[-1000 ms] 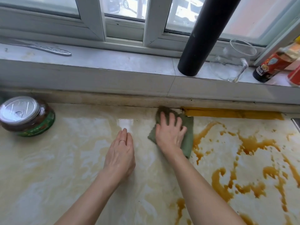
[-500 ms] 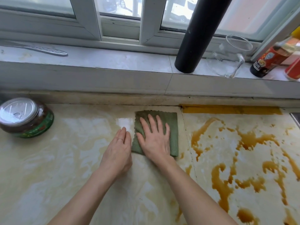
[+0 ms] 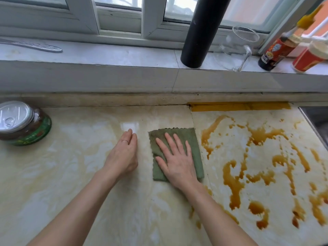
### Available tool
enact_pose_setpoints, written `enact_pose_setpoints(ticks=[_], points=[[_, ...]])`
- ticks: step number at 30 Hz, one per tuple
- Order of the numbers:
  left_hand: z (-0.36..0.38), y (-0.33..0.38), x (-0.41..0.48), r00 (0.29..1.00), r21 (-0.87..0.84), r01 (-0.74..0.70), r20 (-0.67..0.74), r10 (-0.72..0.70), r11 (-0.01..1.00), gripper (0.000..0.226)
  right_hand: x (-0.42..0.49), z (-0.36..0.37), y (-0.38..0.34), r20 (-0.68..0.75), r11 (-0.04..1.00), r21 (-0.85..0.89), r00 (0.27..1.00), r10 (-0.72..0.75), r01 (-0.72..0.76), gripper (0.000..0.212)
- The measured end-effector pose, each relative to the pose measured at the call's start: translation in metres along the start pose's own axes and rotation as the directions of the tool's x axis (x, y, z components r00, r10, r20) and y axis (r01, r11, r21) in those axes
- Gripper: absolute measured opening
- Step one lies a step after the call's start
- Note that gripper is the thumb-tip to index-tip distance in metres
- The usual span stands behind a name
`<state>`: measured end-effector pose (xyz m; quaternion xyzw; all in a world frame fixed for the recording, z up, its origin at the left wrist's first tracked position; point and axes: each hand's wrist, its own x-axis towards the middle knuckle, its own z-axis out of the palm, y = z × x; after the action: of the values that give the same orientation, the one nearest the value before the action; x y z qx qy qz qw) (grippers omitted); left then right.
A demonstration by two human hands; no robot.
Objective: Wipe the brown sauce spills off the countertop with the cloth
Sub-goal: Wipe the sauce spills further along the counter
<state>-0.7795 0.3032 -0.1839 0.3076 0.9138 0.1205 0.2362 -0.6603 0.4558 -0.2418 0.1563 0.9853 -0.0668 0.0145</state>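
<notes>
As R hand [image 3: 177,164] presses ribbed sq. cloth [image 3: 189,137], sauce [image 3: 234,181] blotches glossy countertop [image 3: 71,166].

A single wide-angle camera, worn on the person's head, looks forward and steeply down from close above the countertop [image 3: 71,183]. It faces the window sill [image 3: 106,55], which crosses the upper part of the frame, and the window beyond the sill is cut off by the top edge. Below the sill the countertop fills the rest of the picture. The forearms enter from the bottom edge, opposite the sill, and the left hand [image 3: 124,155] and right hand [image 3: 177,164] lie mid-frame.
</notes>
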Motion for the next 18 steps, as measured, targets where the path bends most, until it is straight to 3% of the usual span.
enact_pose_setpoints(ticks=[4,8,11,16,18], points=[[0.003,-0.007,-0.004,0.999,-0.061,-0.008,-0.033,0.006,0.998,0.062,-0.005,-0.002,-0.008,-0.038,0.965,0.021,0.964,0.261,-0.261,0.064],[0.016,-0.003,-0.017,0.992,-0.089,-0.028,-0.123,0.017,0.996,0.060,-0.041,0.007,-0.053,-0.002,0.999,0.021,0.999,0.049,-0.049,0.061],[0.023,0.005,-0.029,0.988,-0.068,-0.085,-0.138,0.075,0.994,0.062,-0.050,0.005,-0.031,-0.001,0.998,0.011,0.998,-0.059,0.059,0.058],[0.027,0.005,-0.061,0.987,-0.105,-0.099,-0.141,0.084,0.990,0.064,-0.050,0.008,-0.028,-0.044,0.969,-0.005,0.968,0.246,-0.247,0.061],[0.031,0.003,-0.068,0.988,-0.123,-0.098,-0.128,0.082,0.988,0.063,-0.062,0.013,-0.059,-0.057,0.975,0.012,0.973,0.223,-0.222,0.060]])
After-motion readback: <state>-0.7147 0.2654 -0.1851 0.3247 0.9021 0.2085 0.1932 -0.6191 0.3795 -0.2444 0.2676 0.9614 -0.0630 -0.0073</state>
